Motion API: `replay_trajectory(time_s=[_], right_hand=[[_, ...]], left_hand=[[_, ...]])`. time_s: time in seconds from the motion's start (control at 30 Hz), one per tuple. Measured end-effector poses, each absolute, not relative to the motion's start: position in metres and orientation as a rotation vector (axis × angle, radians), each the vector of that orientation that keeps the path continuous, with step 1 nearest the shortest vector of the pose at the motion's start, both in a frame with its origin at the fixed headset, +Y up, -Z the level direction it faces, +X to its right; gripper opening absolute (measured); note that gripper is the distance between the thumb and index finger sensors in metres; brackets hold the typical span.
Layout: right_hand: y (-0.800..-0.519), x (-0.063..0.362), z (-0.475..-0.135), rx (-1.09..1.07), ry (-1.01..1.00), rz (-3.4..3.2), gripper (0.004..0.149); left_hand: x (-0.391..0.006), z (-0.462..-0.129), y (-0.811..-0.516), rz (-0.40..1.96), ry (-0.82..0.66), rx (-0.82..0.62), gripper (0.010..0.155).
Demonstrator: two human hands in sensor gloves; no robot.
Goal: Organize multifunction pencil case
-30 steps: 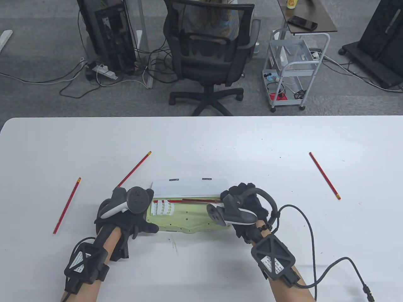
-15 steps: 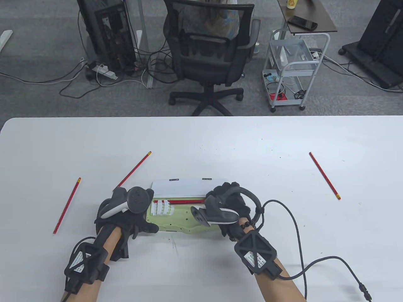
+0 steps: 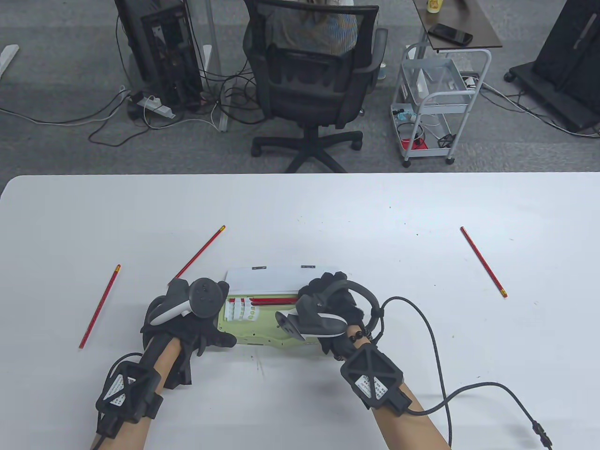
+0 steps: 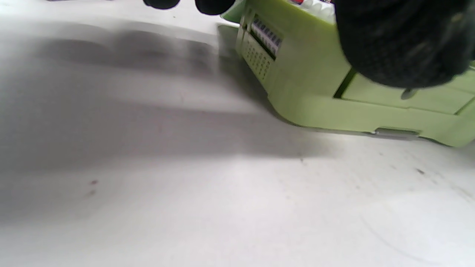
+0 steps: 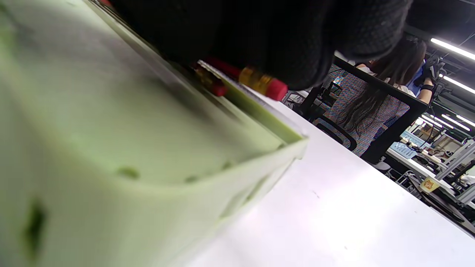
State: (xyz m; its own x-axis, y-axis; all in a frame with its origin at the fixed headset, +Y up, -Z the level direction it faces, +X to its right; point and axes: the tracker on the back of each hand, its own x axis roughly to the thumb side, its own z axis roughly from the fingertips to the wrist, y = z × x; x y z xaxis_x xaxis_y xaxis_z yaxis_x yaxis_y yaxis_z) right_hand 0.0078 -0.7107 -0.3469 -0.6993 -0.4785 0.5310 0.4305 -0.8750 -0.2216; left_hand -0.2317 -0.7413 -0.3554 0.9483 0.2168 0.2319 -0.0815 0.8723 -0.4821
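A light green pencil case (image 3: 262,328) lies open near the table's front, its white lid (image 3: 281,278) folded back. Red pencils (image 3: 274,300) lie along its far edge beside white clips (image 3: 240,310). My left hand (image 3: 199,323) grips the case's left end, thumb (image 4: 400,40) on top of the case (image 4: 315,92). My right hand (image 3: 323,297) sits over the case's right part and pinches a red pencil (image 5: 259,83). The pencil's gold ferrule and red eraser stick out below the fingers. A second pencil end (image 5: 214,88) lies beside it in the case (image 5: 111,141).
Three loose red pencils lie on the white table: one (image 3: 99,307) at the far left, one (image 3: 199,253) behind my left hand, one (image 3: 483,261) to the right. A glove cable (image 3: 436,356) trails right of my right wrist. Beyond the table stand an office chair (image 3: 309,79) and a cart (image 3: 433,103).
My right hand has slid left along the case, carrying the red pencil further over it. The left hand and the case have stayed put.
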Motion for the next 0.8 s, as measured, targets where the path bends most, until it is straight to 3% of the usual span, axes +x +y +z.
replay_trajectory(time_s=[0.37, 0.53, 0.8], right_hand=[[-0.703, 0.02, -0.349, -0.799, 0.152, -2.626, 0.046], [-0.689, 0.054, -0.352, -0.664, 0.157, -2.829, 0.052], [-0.695, 0.095, -0.358, -0.437, 0.119, -3.006, 0.062]], left_hand=[[-0.232, -0.356, -0.742, 0.16, -0.286, -0.487, 0.116], [-0.232, -0.356, -0.741, 0.16, -0.285, -0.488, 0.116], [-0.232, -0.355, -0.742, 0.161, -0.286, -0.486, 0.116]])
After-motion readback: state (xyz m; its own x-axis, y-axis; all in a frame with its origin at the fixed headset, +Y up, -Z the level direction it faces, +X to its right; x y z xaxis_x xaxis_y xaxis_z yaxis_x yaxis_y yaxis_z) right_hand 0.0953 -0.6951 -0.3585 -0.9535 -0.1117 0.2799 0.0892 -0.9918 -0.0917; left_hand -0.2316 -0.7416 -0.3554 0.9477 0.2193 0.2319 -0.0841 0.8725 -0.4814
